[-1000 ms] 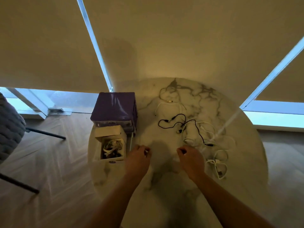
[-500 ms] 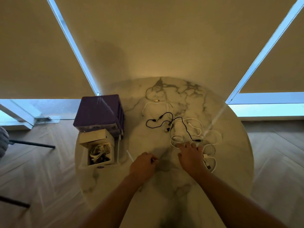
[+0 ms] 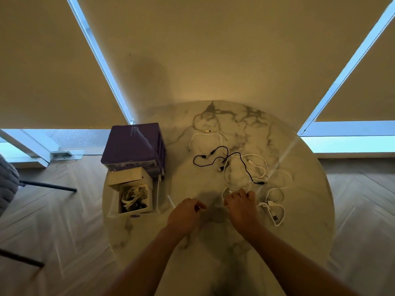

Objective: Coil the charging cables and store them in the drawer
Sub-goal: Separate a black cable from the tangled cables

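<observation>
Both hands over the round marble table (image 3: pixel 299 221), near edge. Left hand (image 3: pixel 184 215) is curled, fingertips pinching one end of a white cable (image 3: pixel 171 202) that sticks out toward the drawer side. Right hand (image 3: pixel 241 208) lies knuckles up with its fingers curled into the near loops of the white cable tangle (image 3: pixel 245 180); can't tell exactly which strand it grips. Black cable (image 3: pixel 213 159) lies uncoiled across the table middle, running into the white tangle, one plug end near the right hand's fingers. Another white cable (image 3: pixel 275 212) sits loosely looped just right of the right hand, plugs visible. A thin cable (image 3: pixel 203 122) lies in a loose ring at the far side of the table, apart from the rest. Purple drawer unit (image 3: pixel 134 146) stands at the table's left edge. Just in front of it, touching, a pulled-out drawer (image 3: pixel 136 198) with a few coiled cables inside, white and dark. Chair legs (image 3: pixel 47 184) at the far left on the wood floor.
</observation>
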Available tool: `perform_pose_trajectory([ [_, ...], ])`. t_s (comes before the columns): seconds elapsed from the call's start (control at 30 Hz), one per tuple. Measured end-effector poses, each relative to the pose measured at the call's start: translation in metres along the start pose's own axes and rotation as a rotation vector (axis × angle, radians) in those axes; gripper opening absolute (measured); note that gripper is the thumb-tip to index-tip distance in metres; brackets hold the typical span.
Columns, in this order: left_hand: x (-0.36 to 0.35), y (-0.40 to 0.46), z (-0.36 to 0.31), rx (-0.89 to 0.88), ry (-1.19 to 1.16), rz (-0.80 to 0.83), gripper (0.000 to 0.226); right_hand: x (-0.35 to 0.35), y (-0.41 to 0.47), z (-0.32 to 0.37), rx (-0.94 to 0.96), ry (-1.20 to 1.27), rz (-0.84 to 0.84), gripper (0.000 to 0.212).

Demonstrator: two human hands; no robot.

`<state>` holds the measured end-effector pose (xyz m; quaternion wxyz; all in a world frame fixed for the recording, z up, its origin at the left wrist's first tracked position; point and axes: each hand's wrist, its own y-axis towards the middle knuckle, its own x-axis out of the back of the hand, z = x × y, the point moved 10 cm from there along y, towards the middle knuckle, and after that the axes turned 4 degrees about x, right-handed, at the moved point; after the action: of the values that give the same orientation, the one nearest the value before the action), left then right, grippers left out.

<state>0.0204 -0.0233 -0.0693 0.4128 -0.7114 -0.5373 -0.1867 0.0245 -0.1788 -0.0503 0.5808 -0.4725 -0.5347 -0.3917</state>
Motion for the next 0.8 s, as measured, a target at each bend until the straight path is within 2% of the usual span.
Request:
perform_pose_trajectory([
  [0.07,0.001,-0.001,-0.002,-0.014,-0.005,-0.006,0.020,0.005,0.000,0.005,0.007,0.147,-0.036,0.026],
  [0.2,0.012,-0.004,-0.010,-0.051,-0.131,-0.035,0.038,0.023,-0.003,0.006,-0.123,0.828,-0.125,0.013],
  [0.27,0.019,-0.005,-0.016,-0.080,-0.176,-0.058,0.050,0.032,-0.004,0.009,-0.175,1.050,-0.122,0.013],
  [0.33,0.025,-0.005,-0.020,-0.097,-0.181,-0.085,0.050,0.038,-0.004,0.009,-0.226,1.204,-0.121,0.013],
  [0.4,0.029,-0.002,-0.020,-0.087,-0.201,-0.108,0.039,0.041,-0.004,0.006,-0.304,1.360,-0.113,0.014],
  [0.5,0.030,-0.003,-0.020,-0.030,-0.272,-0.072,0.024,0.042,-0.007,-0.001,-0.399,1.543,-0.110,0.006],
  [0.63,0.031,-0.016,-0.023,0.019,-0.553,0.027,0.019,0.041,-0.012,-0.006,-0.432,1.650,-0.122,0.012],
  [0.8,0.045,-0.032,-0.019,0.014,-0.618,0.066,0.031,0.044,-0.015,-0.017,-0.457,1.694,-0.169,0.020],
])
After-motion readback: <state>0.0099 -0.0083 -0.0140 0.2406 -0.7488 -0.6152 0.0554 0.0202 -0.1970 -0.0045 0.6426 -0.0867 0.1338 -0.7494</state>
